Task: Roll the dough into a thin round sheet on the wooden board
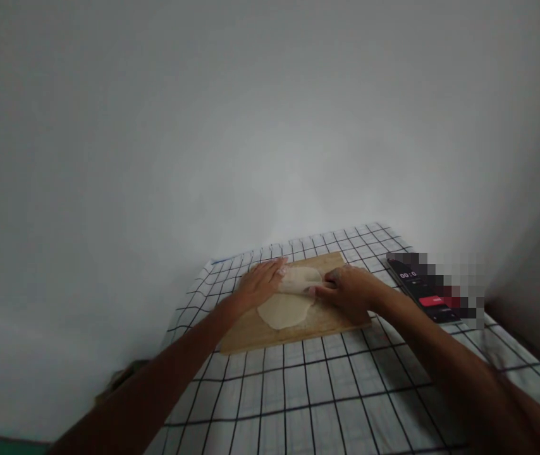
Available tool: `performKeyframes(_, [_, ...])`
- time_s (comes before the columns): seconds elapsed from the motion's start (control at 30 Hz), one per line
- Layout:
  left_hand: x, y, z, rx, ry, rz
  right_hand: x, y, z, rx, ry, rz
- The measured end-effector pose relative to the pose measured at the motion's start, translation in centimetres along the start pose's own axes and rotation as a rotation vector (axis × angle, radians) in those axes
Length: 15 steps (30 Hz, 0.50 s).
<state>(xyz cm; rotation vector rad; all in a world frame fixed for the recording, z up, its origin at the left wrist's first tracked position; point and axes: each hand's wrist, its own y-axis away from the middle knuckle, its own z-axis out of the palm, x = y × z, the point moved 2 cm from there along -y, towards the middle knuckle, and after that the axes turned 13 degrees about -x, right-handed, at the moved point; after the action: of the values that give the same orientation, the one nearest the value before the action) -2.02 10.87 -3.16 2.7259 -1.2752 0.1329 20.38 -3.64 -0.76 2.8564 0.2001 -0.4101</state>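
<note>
A pale sheet of dough (285,312) lies flattened on a wooden board (246,338). Across it rests a light-coloured rolling pin (296,286), dim and partly covered by my hands. My left hand (263,280) lies over the pin's left end, its fingers stretched out flat and some whitish flour or dough on the fingertips. At the right end, my right hand (346,286) is closed around the pin's handle, thumb towards the dough. Part of the dough shows beyond the pin, and a larger rounded part lies on the near side.
The board stands on a table with a white, black-checked cloth (293,392). To the right lies a phone (422,287) showing a timer and a red button, partly pixelated. A pale wall (270,126) rises behind the table. Something dark (125,376) is at the lower left.
</note>
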Motion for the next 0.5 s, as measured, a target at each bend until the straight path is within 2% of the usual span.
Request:
performKeyframes(0.13, [-0.4, -5.4, -0.9, -0.078, 0.042, 0.095, 0.6, 0.1, -0.5, -0.015, 0.013, 0.024])
performKeyframes(0.27, [-0.7, -8.6, -1.3, -0.102, 0.006, 0.199, 1.2, 0.2, -0.7, -0.014, 0.003, 0.083])
performKeyframes(0.37, [-0.5, -8.8, -1.3, -0.083, 0.030, 0.201, 1.4, 0.2, -0.8, 0.019, -0.007, 0.072])
performKeyframes(0.5, [-0.5, -5.8, -0.7, -0.027, 0.132, 0.147, 1.6, 0.1, -0.7, 0.060, -0.016, 0.058])
